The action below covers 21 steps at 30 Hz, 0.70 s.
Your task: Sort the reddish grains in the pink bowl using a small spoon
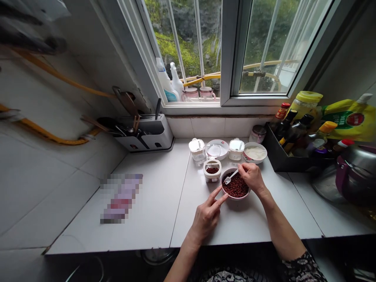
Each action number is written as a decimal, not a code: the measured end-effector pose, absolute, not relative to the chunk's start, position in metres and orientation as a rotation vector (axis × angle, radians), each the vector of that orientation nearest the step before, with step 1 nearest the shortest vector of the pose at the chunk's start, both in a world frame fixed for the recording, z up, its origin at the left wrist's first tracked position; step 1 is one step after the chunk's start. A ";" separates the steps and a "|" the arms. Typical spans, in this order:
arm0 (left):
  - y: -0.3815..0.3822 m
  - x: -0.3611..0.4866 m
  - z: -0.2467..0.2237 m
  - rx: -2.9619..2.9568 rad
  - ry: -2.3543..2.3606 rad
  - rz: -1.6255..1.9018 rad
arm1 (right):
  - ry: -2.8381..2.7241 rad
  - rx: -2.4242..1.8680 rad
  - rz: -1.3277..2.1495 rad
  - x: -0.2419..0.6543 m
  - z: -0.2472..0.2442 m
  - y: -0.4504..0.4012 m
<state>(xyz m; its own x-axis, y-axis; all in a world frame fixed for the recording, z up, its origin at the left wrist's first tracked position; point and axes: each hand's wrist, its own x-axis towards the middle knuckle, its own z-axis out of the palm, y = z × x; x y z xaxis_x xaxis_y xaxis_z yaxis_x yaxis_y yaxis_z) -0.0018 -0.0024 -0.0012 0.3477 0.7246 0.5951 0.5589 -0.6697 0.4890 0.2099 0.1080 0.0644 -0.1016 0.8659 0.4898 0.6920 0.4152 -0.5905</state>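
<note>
A bowl [236,197] full of small dark red beans [239,187] sits on the counter before me. My right hand [252,177] pinches the handle of a small white spoon [228,179], whose head is over the beans at the bowl's left side. From the lower left, my left hand [207,215] reaches to the rim with two fingers stretched out and touching it; the other fingers are partly curled. Just left of the bowl stands a clear jar [212,177] with its lid raised and some red beans inside.
Behind are two white-lidded jars [196,145] [235,148], an oval dish [221,145] and a bowl of white contents [255,152]. A black box of bottles [293,162] and a pot [358,176] stand right. A utensil holder [157,135] and a blurred-out item [122,199] are left.
</note>
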 end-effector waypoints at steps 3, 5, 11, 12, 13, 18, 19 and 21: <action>-0.002 -0.002 0.000 2.407 1.157 1.225 | -1.794 -1.358 0.392 0.211 0.064 0.107; -0.002 -0.002 0.000 2.404 1.151 1.229 | -1.750 -1.364 0.490 0.211 0.064 0.107; -0.002 0.000 -0.001 2.397 1.141 1.253 | -1.574 -1.368 0.709 0.212 0.064 0.109; -0.002 0.000 -0.001 2.396 1.142 1.254 | -1.542 -1.370 0.721 0.212 0.064 0.109; -0.002 0.000 -0.002 2.396 1.144 1.255 | -1.510 -1.371 0.725 0.212 0.065 0.110; -0.001 -0.001 -0.004 2.402 1.150 1.238 | -1.441 -1.370 0.704 0.203 0.074 0.111; -0.001 -0.001 -0.004 2.403 1.152 1.233 | -1.456 -1.358 0.690 0.200 0.076 0.111; -0.001 -0.001 -0.004 2.403 1.156 1.233 | -1.512 -1.318 0.624 0.192 0.081 0.109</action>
<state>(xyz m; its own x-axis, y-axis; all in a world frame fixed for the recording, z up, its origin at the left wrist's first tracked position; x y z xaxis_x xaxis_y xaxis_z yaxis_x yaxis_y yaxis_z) -0.0010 -0.0012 -0.0040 0.3450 0.7220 0.5997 0.5525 -0.6727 0.4921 0.1924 0.1091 0.0805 0.0874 0.9360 0.3409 0.4234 0.2749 -0.8632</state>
